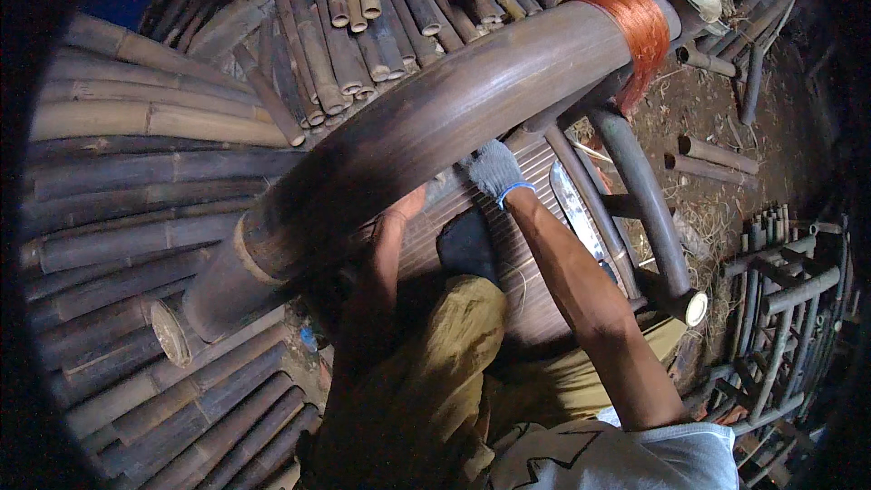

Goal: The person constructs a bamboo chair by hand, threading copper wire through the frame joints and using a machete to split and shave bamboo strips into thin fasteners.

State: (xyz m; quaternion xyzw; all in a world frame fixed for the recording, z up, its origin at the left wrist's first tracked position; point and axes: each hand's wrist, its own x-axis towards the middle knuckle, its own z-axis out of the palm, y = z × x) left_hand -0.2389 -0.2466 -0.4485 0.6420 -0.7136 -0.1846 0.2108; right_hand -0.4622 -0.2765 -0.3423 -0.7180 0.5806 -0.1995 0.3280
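A thick dark bamboo pole [435, 118] slants across the view, from the lower left up to the upper right. Orange strands [640, 32] are wound around its upper right end and hang down. My right hand [495, 172], in a grey glove with a blue cuff, reaches to the pole's near underside. Beside it, my bare left hand [410, 203] goes under the same pole. The pole hides the fingers of both hands, so their grip cannot be made out. Below lies a slatted bamboo surface [526, 259] with a black piece of something [467, 243] on it.
A long blade [578, 213] lies on the slats right of my right forearm. Bamboo rails [649, 200] frame that side. Stacked bamboo poles [154, 172] fill the left, with cut lengths [363, 36] at the back. A bamboo frame [785, 308] stands at the right.
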